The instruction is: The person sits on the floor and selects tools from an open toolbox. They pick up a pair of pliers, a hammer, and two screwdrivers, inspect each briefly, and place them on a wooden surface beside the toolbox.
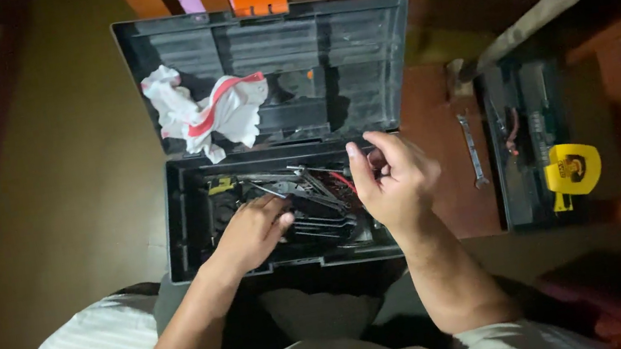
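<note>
Open black toolbox [182, 241] — tools [305, 195] inside, left hand [254, 235] among them, right hand [396, 179] raised

1. A white and red rag [209, 112] lies on the open lid.
2. A wrench [471, 150] lies on the reddish floor, right of the box.
3. A yellow tape measure [573, 170] sits on a dark tray [525, 144].
4. A wooden handle [525, 27] lies slanted above that tray.
</note>
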